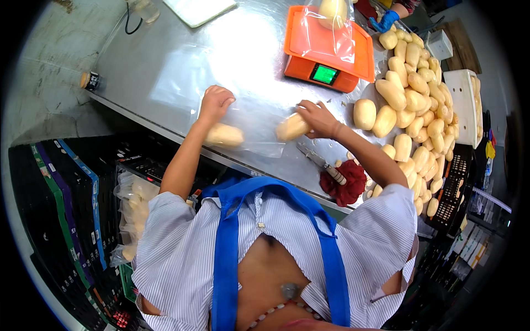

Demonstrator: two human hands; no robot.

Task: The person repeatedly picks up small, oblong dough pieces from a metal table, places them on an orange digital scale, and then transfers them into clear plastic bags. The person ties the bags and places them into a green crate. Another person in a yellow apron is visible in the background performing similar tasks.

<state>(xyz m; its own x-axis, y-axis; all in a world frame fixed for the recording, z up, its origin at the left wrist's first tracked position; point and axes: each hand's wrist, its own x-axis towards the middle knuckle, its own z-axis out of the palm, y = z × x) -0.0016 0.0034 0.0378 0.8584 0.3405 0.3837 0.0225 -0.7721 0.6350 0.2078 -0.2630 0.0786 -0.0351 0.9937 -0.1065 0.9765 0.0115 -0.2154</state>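
My left hand [216, 102] is curled at the far edge of a clear plastic bag [258, 142], seeming to pinch its film. Just below that wrist lies a peeled potato [225, 135] within the bag, on the steel table. My right hand [318, 119] grips another peeled potato [291, 127] from its right side, at the bag's right end; whether this one is under the film is hard to tell. A knife [316, 159] lies nearer me, its wrapped handle resting on a dark red cloth [350, 182].
An orange scale [327, 45] with a lit display bears a bagged potato. Many peeled potatoes [418, 99] are piled at right, beside a white crate [461, 107]. Another person's blue-gloved hand [385, 21] is at the far right. A jar [90, 80] sits at the left edge; bagged potatoes [136, 207] lie below.
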